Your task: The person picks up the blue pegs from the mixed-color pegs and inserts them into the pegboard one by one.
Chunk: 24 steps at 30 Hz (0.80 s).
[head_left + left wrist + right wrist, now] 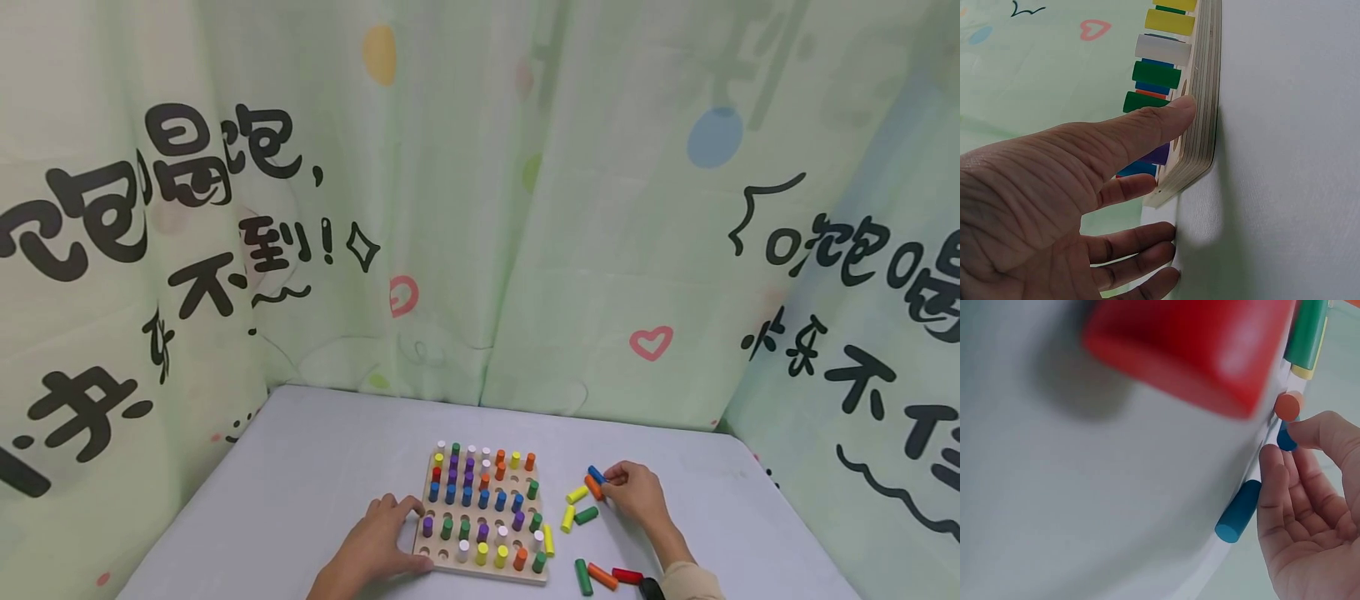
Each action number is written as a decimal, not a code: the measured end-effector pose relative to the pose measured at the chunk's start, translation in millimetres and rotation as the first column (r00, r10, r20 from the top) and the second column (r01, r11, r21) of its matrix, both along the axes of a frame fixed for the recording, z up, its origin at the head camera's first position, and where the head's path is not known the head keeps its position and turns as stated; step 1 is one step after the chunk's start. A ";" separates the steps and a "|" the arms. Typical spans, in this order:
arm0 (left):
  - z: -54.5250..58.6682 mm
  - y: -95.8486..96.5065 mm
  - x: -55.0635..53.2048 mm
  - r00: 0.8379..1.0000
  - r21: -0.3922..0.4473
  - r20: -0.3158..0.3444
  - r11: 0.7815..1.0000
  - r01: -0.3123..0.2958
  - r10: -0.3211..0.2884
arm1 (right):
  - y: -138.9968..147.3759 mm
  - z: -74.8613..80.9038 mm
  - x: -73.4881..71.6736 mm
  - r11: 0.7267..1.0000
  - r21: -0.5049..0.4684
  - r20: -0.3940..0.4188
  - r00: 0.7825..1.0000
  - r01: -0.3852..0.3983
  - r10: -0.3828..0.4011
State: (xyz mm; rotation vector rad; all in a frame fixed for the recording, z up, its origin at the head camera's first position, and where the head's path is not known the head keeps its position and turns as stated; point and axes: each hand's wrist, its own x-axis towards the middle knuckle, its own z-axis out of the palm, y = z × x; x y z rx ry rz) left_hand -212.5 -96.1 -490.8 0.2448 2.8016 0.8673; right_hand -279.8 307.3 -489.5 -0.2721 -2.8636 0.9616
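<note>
A wooden pegboard (480,572) stands on the white table, with rows of coloured pegs upright in its holes and some holes bare. My left hand (384,537) is at its near left corner. In the left wrist view, the thumb (1179,111) rests on the board's edge and the index finger touches its side, while the other fingers are extended. Right of the board, my right hand (637,493) pinches a blue peg (1286,436) by thumb and fingertips. An orange peg (594,487) lies against it. Another blue peg (1238,511) lies beside the fingers.
Loose yellow and green pegs (587,516) lie between board and right hand. Nearer the front are a green peg (583,577), an orange peg (602,576) and a red peg (627,575), close to the right wrist. Printed curtains (480,208) enclose the table.
</note>
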 end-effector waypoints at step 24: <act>1.8 0.3 1.6 1.000 0.000 -0.005 1.000 -0.006 0.006 | -1.7 10.1 21.2 0.997 -0.076 -0.125 0.992 0.007 -0.016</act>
